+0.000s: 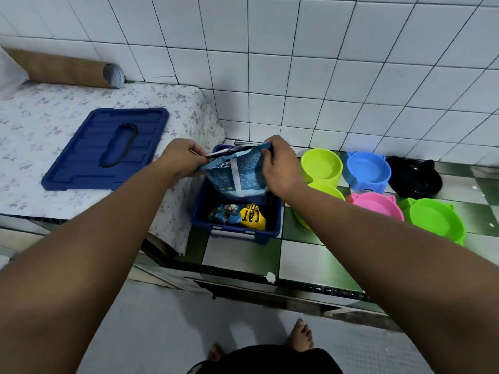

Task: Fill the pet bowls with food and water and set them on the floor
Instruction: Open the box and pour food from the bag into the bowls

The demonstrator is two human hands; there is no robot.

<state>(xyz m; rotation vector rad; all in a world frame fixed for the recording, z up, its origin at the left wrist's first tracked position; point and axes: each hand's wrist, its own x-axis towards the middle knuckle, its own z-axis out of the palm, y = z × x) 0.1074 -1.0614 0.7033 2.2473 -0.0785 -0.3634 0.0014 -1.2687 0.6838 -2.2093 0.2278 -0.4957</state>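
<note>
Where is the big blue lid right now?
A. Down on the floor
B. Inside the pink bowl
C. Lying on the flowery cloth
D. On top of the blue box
C: the blue lid lies flat on the flowery cloth, left of the open blue box, not on it.

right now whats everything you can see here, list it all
food bag: 1, blue, held over the bin
storage bin: 1, dark blue, on the checked ledge
packets: a few, blue and yellow, in the bin
bin lid: 1, dark blue, on the floral cloth
bowls: 6, three green, blue, pink, black, right of the bin
roll: 1, brown, by the wall
left hand: grip on the bag top
right hand: grip on the bag top
</note>
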